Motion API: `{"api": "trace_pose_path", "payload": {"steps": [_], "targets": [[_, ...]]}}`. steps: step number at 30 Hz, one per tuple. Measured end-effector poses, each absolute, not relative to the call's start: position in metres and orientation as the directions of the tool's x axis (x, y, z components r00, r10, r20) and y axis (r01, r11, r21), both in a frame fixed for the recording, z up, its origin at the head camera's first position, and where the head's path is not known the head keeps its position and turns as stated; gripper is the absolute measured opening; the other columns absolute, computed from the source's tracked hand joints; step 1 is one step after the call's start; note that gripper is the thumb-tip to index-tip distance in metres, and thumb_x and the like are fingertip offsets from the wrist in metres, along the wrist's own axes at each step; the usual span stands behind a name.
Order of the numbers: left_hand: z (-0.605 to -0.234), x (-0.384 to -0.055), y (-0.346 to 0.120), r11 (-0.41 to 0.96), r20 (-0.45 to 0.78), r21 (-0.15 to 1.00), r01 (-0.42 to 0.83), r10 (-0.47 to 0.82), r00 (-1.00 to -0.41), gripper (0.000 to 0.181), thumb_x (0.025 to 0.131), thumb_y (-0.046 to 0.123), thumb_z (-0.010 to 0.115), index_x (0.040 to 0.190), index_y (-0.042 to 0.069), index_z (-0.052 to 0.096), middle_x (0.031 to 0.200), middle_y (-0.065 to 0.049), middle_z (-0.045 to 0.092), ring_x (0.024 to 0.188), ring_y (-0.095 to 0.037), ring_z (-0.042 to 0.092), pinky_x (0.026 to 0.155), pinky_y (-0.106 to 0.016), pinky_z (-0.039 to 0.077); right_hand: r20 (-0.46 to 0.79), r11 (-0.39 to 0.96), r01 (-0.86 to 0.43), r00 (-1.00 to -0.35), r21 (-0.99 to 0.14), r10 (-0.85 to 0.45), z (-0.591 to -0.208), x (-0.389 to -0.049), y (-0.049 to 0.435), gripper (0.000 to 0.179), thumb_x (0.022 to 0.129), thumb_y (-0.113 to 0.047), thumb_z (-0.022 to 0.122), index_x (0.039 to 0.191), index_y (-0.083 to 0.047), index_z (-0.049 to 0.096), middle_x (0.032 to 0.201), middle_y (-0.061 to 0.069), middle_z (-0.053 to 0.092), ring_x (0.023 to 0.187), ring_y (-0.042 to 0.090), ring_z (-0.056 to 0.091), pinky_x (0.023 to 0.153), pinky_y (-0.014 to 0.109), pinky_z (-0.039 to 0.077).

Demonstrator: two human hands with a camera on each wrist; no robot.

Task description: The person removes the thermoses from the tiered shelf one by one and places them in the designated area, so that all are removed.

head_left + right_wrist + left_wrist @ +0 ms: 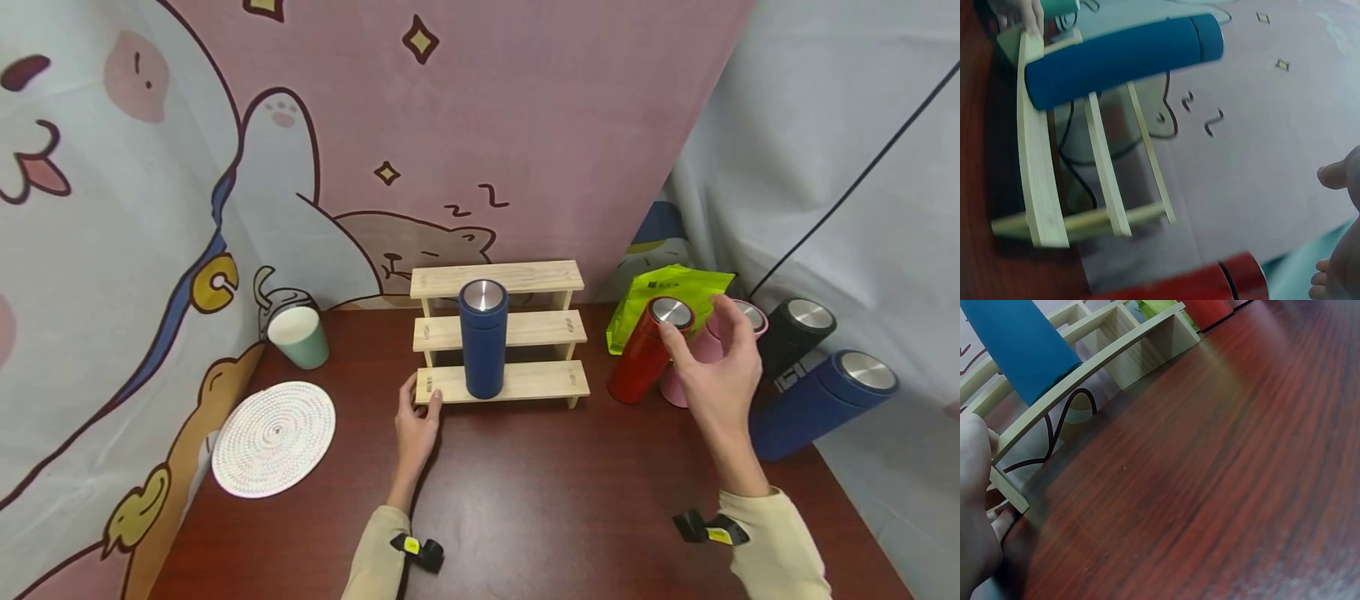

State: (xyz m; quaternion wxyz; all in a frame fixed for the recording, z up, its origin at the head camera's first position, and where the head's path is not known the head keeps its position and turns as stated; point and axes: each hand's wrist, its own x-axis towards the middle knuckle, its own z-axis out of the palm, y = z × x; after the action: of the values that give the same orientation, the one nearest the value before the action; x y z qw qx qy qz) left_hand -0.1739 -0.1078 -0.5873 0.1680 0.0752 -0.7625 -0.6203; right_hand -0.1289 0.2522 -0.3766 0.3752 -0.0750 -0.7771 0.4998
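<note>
On the lowest step of a three-step wooden shelf (536, 380) stands a blue thermos bottle (483, 346) with a silver lid top. My left hand (417, 423) grips the left end of that step, thumb on the front and fingers behind. The right hand (722, 377) is raised in front of a pink thermos (674, 389) and beside a red thermos (638, 360), its thumb apart from the fingers. In the right wrist view a gap shows between this hand (1342, 225) and the red thermos (1185, 282). The hand partly hides the pink bottle.
Right of the pink bottle stand a black thermos (793, 337) and another blue thermos (817, 407). A bright green bag (633, 312) is behind the red one. To the left are a pale green cup (302, 340) and a round woven mat (273, 440). Printed cloth hangs around the table.
</note>
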Motion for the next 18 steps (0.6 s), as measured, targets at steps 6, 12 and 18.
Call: {"api": "trace_pose_path", "payload": {"steps": [6, 12, 18], "targets": [[-0.588, -0.174, -0.107, 0.204, 0.167, 0.974, 0.103, -0.325, -0.931, 0.057, 0.097, 0.014, 0.069, 0.149, 0.010, 0.046, 0.141, -0.016, 0.060, 0.125, -0.029, 0.059, 0.098, -0.052, 0.052, 0.511, 0.437, -0.328, -0.751, -0.838, 0.417, -0.383, -0.136, 0.222, 0.067, 0.082, -0.008, 0.083, 0.142, 0.000, 0.053, 0.143, 0.014, 0.057, 0.138, 0.025, 0.051, 0.118, 0.029, 0.037], [-0.588, -0.174, -0.106, 0.200, 0.188, 0.972, 0.126, -0.336, -0.923, 0.056, 0.097, 0.012, 0.069, 0.148, 0.009, 0.047, 0.139, -0.019, 0.060, 0.125, -0.033, 0.059, 0.098, -0.056, 0.051, 0.478, 0.427, -0.307, -0.789, -0.851, 0.386, -0.390, -0.138, 0.202, 0.070, 0.082, -0.009, 0.084, 0.144, -0.003, 0.052, 0.145, 0.014, 0.056, 0.139, 0.027, 0.051, 0.118, 0.033, 0.037], [-0.586, -0.174, -0.107, 0.212, 0.173, 0.971, 0.107, -0.321, -0.931, 0.056, 0.097, 0.015, 0.069, 0.148, 0.012, 0.047, 0.141, -0.015, 0.060, 0.126, -0.029, 0.059, 0.098, -0.051, 0.052, 0.430, 0.389, -0.294, -0.841, -0.873, 0.329, -0.390, -0.140, 0.190, 0.075, 0.082, -0.009, 0.083, 0.148, -0.005, 0.048, 0.149, 0.011, 0.053, 0.143, 0.024, 0.046, 0.120, 0.042, 0.034]]}}
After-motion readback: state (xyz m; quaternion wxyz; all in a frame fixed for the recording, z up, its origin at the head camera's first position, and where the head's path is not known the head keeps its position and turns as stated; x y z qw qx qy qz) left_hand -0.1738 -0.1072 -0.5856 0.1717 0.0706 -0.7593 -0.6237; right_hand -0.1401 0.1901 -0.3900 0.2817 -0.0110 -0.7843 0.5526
